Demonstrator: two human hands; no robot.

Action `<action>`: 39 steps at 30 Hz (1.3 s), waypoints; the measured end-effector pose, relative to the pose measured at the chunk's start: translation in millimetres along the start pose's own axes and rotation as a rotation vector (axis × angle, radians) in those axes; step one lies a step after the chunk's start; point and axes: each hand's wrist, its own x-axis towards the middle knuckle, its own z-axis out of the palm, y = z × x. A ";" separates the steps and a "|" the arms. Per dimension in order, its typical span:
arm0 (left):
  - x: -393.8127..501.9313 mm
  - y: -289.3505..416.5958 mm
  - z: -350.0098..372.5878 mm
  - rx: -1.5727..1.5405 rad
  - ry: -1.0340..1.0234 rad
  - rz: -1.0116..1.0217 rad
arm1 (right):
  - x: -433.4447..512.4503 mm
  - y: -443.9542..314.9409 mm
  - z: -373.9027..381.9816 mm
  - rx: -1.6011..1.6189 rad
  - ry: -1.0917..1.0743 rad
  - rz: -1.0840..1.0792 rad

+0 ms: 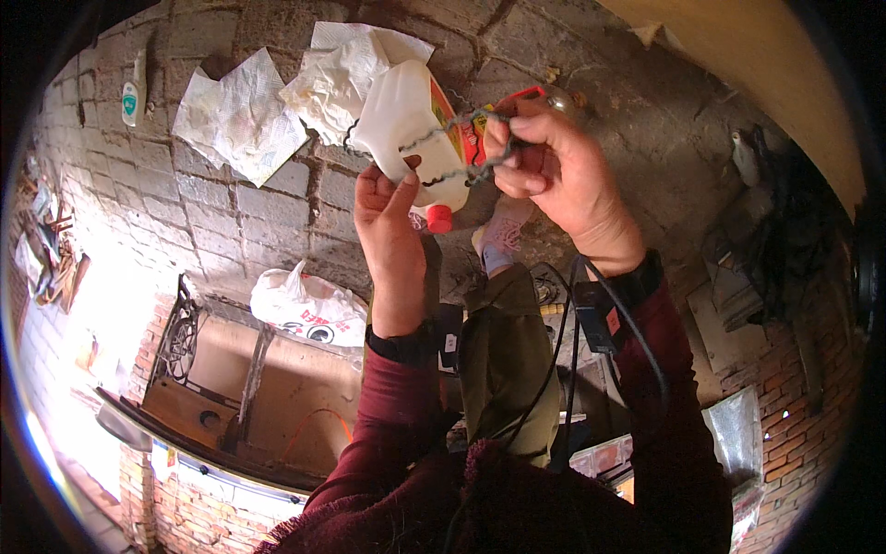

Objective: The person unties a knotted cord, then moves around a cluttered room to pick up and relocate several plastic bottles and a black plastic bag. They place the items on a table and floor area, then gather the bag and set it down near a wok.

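Observation:
My left hand grips the handle of a white plastic jug with a red cap. The jug is tilted, its cap towards me, and a red and yellow label shows along its right side. From my right hand, closed around it, a dark twisted cord runs in two strands across to the jug. Part of the cord also shows at the jug's left edge. Small dark openings appear in the jug wall where the strands meet it; how the cord passes inside is hidden.
Creased paper towels lie on the paved floor. Further left is a white bottle with a green label. A white plastic bag rests near a spoked iron wheel. Black cables hang by my right forearm.

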 end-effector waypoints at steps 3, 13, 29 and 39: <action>1.9 2.2 -2.2 0.110 0.008 0.121 | 4.1 -0.8 1.0 0.272 -0.198 -0.028; -10.8 6.2 15.2 0.863 -0.281 0.269 | 18.6 6.2 28.5 -0.264 -0.144 0.033; -3.5 33.8 -2.6 1.009 -0.207 0.531 | 15.2 -8.7 32.6 -0.221 -0.217 -0.036; -7.6 25.9 -5.5 0.615 -0.197 -0.239 | 41.7 4.7 -109.8 -0.850 0.497 0.006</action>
